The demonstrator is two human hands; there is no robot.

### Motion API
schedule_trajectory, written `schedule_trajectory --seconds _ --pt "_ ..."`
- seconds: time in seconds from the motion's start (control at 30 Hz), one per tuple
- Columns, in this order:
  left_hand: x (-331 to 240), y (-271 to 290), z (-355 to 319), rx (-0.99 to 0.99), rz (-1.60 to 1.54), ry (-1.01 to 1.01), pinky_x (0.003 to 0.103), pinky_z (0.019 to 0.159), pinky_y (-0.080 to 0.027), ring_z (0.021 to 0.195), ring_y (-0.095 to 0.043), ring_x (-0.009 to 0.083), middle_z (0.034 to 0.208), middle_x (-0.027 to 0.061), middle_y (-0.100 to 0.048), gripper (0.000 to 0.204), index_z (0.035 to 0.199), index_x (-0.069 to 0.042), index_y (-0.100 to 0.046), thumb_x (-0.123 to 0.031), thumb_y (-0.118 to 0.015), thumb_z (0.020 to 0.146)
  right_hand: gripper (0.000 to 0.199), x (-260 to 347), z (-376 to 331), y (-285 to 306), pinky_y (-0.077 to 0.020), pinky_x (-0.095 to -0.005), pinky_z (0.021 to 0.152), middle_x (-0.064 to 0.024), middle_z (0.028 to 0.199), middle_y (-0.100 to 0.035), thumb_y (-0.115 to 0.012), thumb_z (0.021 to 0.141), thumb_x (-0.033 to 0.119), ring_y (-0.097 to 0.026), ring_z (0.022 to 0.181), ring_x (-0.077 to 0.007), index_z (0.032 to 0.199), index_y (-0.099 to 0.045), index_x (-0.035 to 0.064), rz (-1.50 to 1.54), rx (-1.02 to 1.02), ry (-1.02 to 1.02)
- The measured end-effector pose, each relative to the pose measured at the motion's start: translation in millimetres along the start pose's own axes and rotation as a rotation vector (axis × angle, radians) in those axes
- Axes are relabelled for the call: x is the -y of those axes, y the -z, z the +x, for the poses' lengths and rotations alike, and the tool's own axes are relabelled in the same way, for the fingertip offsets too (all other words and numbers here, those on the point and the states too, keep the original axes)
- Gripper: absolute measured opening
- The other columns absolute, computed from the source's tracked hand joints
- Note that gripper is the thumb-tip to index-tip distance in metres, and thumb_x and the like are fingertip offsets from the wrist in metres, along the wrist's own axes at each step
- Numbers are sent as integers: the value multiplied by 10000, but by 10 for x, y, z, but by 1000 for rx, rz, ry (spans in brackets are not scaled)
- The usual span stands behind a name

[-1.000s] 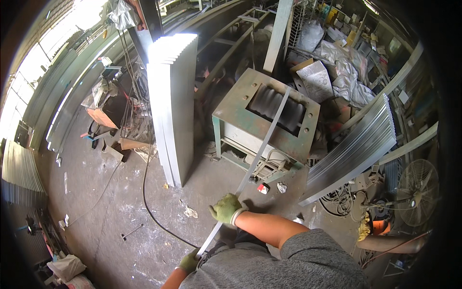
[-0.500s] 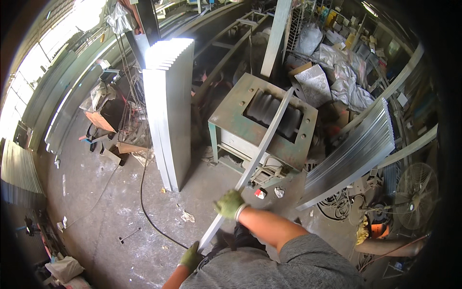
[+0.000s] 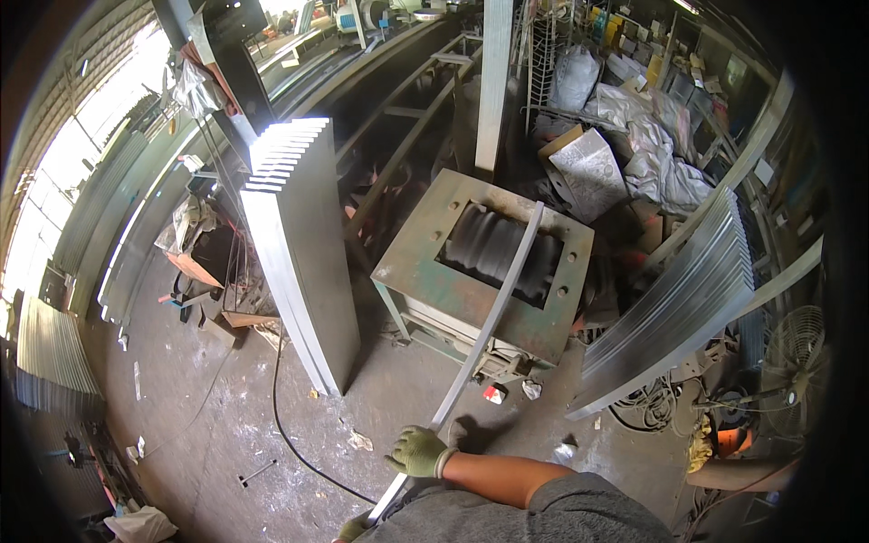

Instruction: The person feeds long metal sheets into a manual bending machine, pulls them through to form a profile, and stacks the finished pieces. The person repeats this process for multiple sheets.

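Note:
A long, narrow metal bar (image 3: 482,348) slants from my body up and away to the right. Its far end lies across the top of a worn green-grey machine (image 3: 412,249), over dark ribbed rollers (image 3: 493,242) in an opening. My right hand (image 3: 419,451), in a green knitted glove, is closed over the bar near its close end. Lower down, my left hand (image 3: 351,530), gloved alike, grips that end; the lower edge of the picture cuts off most of it.
Upright stacks of metal lengths stand left (image 3: 303,271) and right (image 3: 674,303) of the machine. A black cable (image 3: 288,421) curves over the concrete floor. At the right are a fan (image 3: 789,362) and coiled cables (image 3: 644,400); scrap and boxes (image 3: 195,240) lie left.
The view has shifted, so the machine and stacks sit lower in it. Both hands keep hold of the bar; my left hand now shows less at the lower edge.

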State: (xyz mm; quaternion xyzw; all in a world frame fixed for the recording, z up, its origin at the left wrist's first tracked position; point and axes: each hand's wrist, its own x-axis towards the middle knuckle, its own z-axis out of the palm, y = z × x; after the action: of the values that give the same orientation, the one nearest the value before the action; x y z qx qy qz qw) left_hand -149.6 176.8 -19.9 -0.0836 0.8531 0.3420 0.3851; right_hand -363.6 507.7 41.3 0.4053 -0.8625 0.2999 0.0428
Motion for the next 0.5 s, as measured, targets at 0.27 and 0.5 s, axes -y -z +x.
schedule_trajectory --seconds 0.27,0.5 --pt "-2096 557 521 10 -443 -57 371 954 -633 1045 -791 171 1198 115 -873 577 1370 12 -804 -377 -932 964 454 -1811 523 1004 -532 -553 869 -126 801 -730 -683 1081 365 -671 871 -376 708 -738 111 -360 -245 -254" --pt "-3264 748 913 -124 -67 -85 558 1029 -589 1217 -754 511 1225 287 -815 716 1309 -77 -808 -732 -645 1072 543 -2423 765 1804 -546 -539 984 -130 857 -830 -571 1126 453 -781 894 -368 798 -857 128 -524 -25 -496"
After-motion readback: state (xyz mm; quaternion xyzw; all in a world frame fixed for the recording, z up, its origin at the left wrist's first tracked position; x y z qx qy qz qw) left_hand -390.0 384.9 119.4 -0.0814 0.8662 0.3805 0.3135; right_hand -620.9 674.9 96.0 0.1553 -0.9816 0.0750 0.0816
